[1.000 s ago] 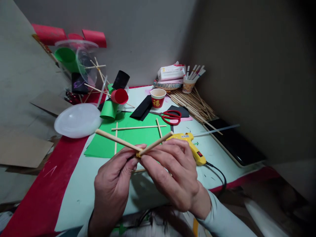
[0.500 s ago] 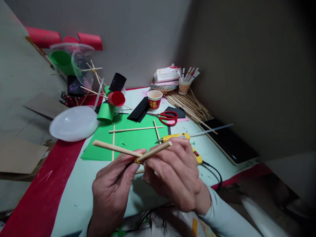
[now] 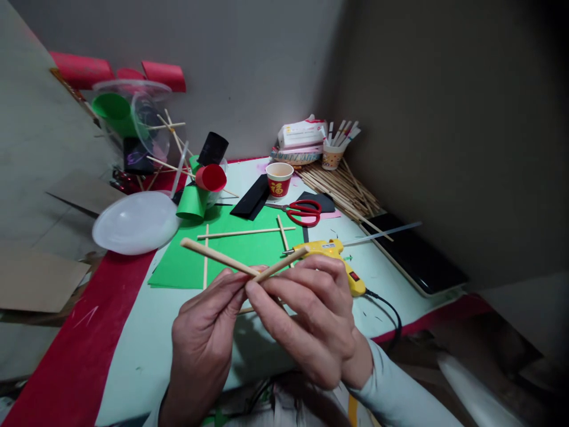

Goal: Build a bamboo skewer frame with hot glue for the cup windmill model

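Both hands meet in front of me at the crossing of two thin wooden sticks. My left hand [image 3: 207, 332] is closed, pinching the left stick [image 3: 217, 256] close to where they cross. My right hand [image 3: 311, 320] is closed on the right stick [image 3: 282, 264], its fingertips pressed at the joint and partly hiding it. Behind the hands, more thin sticks [image 3: 246, 233] form a square-like outline over green paper [image 3: 240, 255]; its near side is mostly hidden by my hands. A yellow glue gun [image 3: 326, 248] lies just beyond my right hand, nozzle to the left.
Red-handled scissors [image 3: 304, 212], folded black paper [image 3: 249, 198] and a red paper cup [image 3: 279, 181] stand or lie farther back. A stick pile [image 3: 340, 184] and a black phone-like slab [image 3: 413, 255] are right. Left are a white plastic bowl [image 3: 136, 222] and paper tubes [image 3: 192, 201].
My right fingertips have moved left onto the crossing, covering the yellowish spot that showed there before. The left stick's far end has shifted right and up.
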Motion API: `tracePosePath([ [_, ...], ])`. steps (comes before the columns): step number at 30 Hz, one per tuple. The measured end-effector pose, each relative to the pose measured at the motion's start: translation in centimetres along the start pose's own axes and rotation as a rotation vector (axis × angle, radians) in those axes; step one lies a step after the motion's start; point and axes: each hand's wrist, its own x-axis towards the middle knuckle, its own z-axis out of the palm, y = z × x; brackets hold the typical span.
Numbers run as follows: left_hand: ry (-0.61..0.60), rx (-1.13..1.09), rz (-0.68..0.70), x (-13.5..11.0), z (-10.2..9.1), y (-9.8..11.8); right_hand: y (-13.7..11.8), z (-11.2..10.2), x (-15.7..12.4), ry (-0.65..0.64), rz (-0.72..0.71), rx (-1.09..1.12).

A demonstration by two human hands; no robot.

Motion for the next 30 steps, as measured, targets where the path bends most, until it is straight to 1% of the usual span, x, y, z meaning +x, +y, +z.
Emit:
tracePosePath([
  [4,0.000,0.010,0.014,-0.3,0.3,-0.7,0.1,-0.1,0.1,-0.005,-0.043,0.007],
  [6,0.008,0.001,0.025,-0.3,0.3,-0.6,0.2,0.1,0.1,0.034,-0.034,0.032],
  [8,0.036,-0.020,0.041,-0.2,0.2,-0.2,0.3,0.3,0.0,0.091,0.009,0.056],
  [9,0.043,-0.030,0.049,-0.1,0.2,0.0,0.3,0.4,0.0,0.100,0.044,0.070],
  [12,0.018,-0.055,0.066,0.0,0.1,0.5,0.1,0.5,-0.3,0.065,0.137,0.132],
  [15,0.009,-0.067,0.068,0.0,0.2,0.6,0.0,0.4,-0.4,0.037,0.175,0.193],
  [18,0.031,-0.079,0.053,0.2,0.3,0.8,0.3,0.3,-0.4,0.019,0.132,0.189],
  [22,0.054,-0.090,0.054,0.4,0.6,1.3,0.7,-0.3,-0.2,0.012,-0.016,0.109],
  [24,0.058,-0.082,0.053,0.4,0.8,1.5,0.7,-0.7,0.0,-0.007,-0.017,0.099],
  [27,0.097,-0.061,0.055,0.2,1.1,1.5,0.3,-1.2,0.1,-0.042,0.086,0.179],
  [29,0.121,-0.056,0.060,0.1,1.3,1.4,0.1,-1.4,0.2,0.000,0.202,0.349],
  [30,0.125,-0.061,0.056,-0.1,1.4,1.3,0.1,-1.4,0.3,0.030,0.294,0.477],
])
